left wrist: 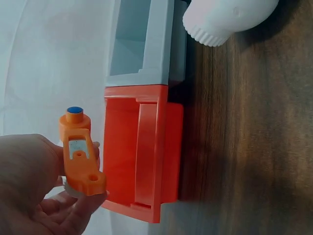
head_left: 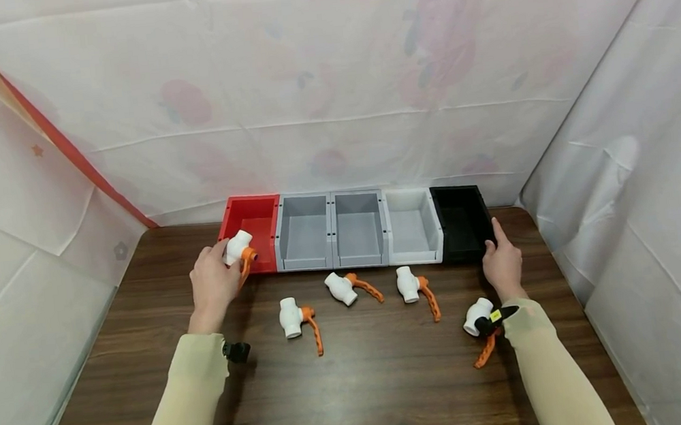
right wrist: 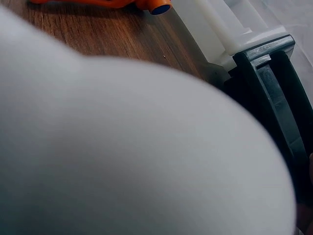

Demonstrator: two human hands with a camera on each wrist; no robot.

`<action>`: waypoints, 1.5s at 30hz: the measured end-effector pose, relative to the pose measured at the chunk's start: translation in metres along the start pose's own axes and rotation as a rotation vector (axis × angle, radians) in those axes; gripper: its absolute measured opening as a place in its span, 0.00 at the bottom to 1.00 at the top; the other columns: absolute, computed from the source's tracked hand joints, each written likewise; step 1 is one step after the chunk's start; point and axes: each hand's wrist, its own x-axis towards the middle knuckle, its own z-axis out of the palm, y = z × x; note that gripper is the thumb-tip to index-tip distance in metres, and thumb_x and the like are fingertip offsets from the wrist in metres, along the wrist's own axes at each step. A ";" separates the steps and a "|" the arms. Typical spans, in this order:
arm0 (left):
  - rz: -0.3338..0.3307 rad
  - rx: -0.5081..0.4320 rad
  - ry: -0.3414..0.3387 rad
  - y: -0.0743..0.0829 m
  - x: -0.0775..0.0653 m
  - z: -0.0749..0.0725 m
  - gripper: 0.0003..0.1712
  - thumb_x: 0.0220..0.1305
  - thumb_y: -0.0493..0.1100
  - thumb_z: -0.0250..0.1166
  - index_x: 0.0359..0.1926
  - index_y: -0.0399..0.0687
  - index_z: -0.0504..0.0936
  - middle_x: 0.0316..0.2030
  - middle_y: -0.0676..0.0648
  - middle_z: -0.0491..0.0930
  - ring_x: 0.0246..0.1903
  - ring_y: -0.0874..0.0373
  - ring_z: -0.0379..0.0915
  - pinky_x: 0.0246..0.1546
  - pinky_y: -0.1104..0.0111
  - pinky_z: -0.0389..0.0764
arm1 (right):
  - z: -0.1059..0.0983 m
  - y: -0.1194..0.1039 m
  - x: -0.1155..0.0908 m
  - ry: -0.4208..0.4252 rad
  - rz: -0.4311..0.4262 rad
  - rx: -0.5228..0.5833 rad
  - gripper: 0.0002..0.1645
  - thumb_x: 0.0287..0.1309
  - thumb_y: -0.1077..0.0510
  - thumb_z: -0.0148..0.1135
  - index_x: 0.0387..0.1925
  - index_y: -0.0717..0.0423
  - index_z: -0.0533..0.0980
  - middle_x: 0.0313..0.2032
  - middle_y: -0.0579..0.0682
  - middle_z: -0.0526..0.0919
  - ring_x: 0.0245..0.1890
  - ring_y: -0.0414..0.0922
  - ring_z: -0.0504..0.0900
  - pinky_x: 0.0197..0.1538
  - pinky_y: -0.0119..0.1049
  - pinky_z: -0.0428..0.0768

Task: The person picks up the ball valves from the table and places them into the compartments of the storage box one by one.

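Orange-handled white valve (head_left: pixel 236 247) grasped by the left hand's (head_left: pixel 213 286) fingers, at the red bin (head_left: pixel 262 214), right hand (head_left: pixel 502 267) touching the black bin (head_left: pixel 462 220), forefinger straight, grey bins (head_left: pixel 306 235) and white bin (head_left: pixel 413 224) between, four more valves (head_left: pixel 291 318) on the worktop (head_left: pixel 359 402).

Five bins (head_left: pixel 360 263) stand side by side in a row across the far part of the surface (head_left: pixel 346 403), before a hanging cloth (head_left: pixel 325 56). The left hand (head_left: pixel 213 283) holds one valve (head_left: pixel 237 247) at the leftmost bin (head_left: pixel 257 217); the right hand (head_left: pixel 502 264) is at the right side of the rightmost bin (head_left: pixel 461 221). Nearer than the row, one valve each lies before the second bin (head_left: pixel 305 226), third bin (head_left: pixel 358 221), fourth bin (head_left: pixel 410 216) and rightmost bin, the last beside the right wrist.
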 end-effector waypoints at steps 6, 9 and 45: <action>-0.038 0.026 -0.043 0.004 0.018 0.007 0.27 0.65 0.44 0.65 0.62 0.35 0.75 0.48 0.31 0.77 0.45 0.35 0.74 0.50 0.40 0.74 | 0.000 0.001 0.001 0.006 -0.004 -0.002 0.35 0.75 0.61 0.47 0.78 0.43 0.53 0.49 0.73 0.80 0.39 0.70 0.77 0.50 0.65 0.72; -0.055 0.033 -0.058 0.005 0.028 0.010 0.28 0.64 0.45 0.65 0.61 0.34 0.74 0.49 0.30 0.77 0.45 0.35 0.73 0.51 0.40 0.73 | 0.000 0.001 0.001 0.007 0.001 0.000 0.35 0.75 0.61 0.47 0.78 0.43 0.53 0.48 0.74 0.80 0.37 0.69 0.78 0.50 0.64 0.72; -0.236 0.170 -0.281 0.022 0.076 0.048 0.20 0.62 0.45 0.63 0.44 0.32 0.70 0.38 0.33 0.75 0.39 0.37 0.73 0.44 0.45 0.78 | 0.003 0.001 -0.004 0.001 -0.006 0.014 0.35 0.74 0.62 0.50 0.77 0.45 0.56 0.46 0.74 0.80 0.20 0.56 0.69 0.41 0.58 0.74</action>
